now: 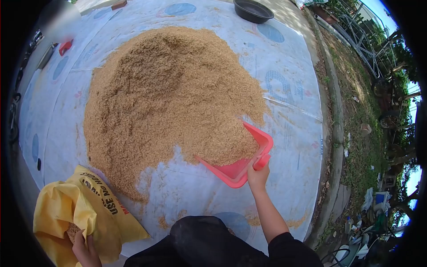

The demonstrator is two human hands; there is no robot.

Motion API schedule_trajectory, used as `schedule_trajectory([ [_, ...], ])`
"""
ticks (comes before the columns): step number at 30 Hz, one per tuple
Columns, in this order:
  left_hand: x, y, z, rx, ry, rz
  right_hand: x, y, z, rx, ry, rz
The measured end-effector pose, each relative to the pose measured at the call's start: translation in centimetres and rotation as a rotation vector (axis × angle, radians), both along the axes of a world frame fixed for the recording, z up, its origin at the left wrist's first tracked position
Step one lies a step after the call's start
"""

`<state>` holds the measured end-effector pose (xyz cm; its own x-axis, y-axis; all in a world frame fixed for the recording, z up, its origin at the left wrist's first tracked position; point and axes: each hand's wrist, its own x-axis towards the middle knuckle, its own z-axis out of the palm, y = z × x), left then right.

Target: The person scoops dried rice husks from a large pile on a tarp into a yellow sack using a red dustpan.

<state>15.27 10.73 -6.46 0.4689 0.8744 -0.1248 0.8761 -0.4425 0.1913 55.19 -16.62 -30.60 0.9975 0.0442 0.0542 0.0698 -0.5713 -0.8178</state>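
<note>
A big pile of light-brown grain or husks [173, 89] is spread over a pale printed sheet [289, 133]. My right hand [258, 178] is closed round the handle of a red dustpan [233, 175], whose front is pushed into the pile's near right edge. Loose grain lies heaped inside the pan. At the lower left stands a yellow sack [95, 204] with black and red lettering, its mouth open and some grain showing within. My left hand [86, 250] grips the rim of that mouth, its fingers partly hidden by the fold.
A black basin [253, 11] rests at the sheet's far edge. A red object [65, 47] and a brick [118, 4] lie at the far left. A concrete kerb [336, 115] runs along the right, with grass and clutter beyond. My knees are at the bottom.
</note>
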Motion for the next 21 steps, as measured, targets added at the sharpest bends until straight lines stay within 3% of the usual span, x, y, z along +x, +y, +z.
schedule_trajectory([
  [2, 0.1, 0.2, -0.1, -0.012, -0.096, -0.019, 0.1, -0.1, 2.0, -0.002, -0.019, 0.027],
  [5, 2.1, -0.6, 1.2, -0.009, 0.120, 0.026, 0.9, -0.1, 3.3, -0.036, -0.058, 0.084],
  [6, 0.8, -0.2, -0.2, -0.018, -0.015, 0.031, 1.1, -0.2, 3.5, -0.059, -0.080, 0.106],
  [7, 0.2, -0.1, -0.7, -0.025, -0.151, 0.035, 1.3, -0.4, 3.0, -0.062, -0.080, 0.106],
  [10, 0.3, -0.2, -0.3, -0.037, -0.151, 0.028, 2.8, -0.1, 2.0, 0.001, -0.158, 0.106],
  [19, -0.5, -0.8, 0.8, 0.019, -0.212, 0.011, 2.3, -2.9, -0.6, 0.041, -0.010, -0.029],
  [21, -0.5, -1.1, 1.5, 0.010, -0.224, 0.031, 2.0, -3.6, -1.3, 0.186, -0.001, -0.006],
])
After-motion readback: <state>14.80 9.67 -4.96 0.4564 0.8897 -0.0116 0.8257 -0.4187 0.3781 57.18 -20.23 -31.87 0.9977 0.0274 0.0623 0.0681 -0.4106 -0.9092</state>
